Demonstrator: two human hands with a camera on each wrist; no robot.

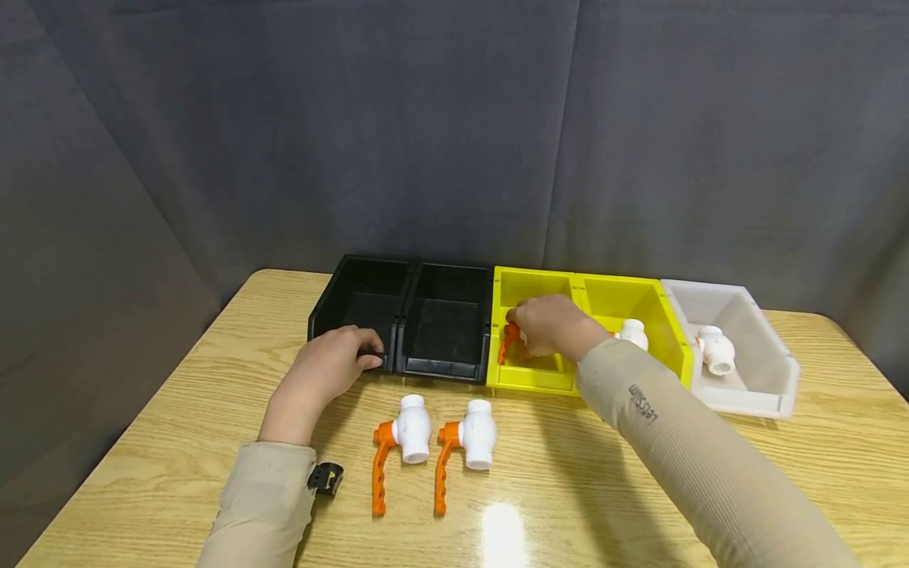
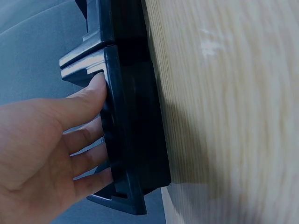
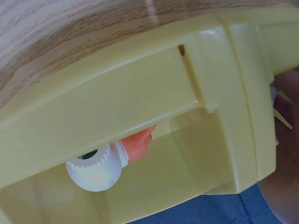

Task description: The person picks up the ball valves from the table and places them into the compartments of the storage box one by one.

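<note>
My right hand [image 1: 550, 323] reaches into the left yellow bin [image 1: 533, 379] and holds a ball valve by its orange handle [image 1: 508, 344]. The valve's white body is mostly covered by the fingers. In the right wrist view that hand [image 3: 286, 154] shows only in part, behind the yellow bin wall. My left hand [image 1: 328, 364] rests at the front rim of the left black bin [image 1: 355, 315]; the left wrist view has its thumb and fingertips touching the rim [image 2: 112, 93]. Two white ball valves [image 1: 413, 430] [image 1: 479, 435] with orange handles lie side by side on the table.
Right of the left yellow bin stands another yellow bin [image 1: 671, 335] with a ball valve [image 1: 632, 334]. At the row's right end, a white bin [image 1: 774, 394] holds another valve [image 1: 717, 351]. A second black bin [image 1: 447, 323] adjoins the left one. A grey curtain [image 1: 454, 134] hangs behind.
</note>
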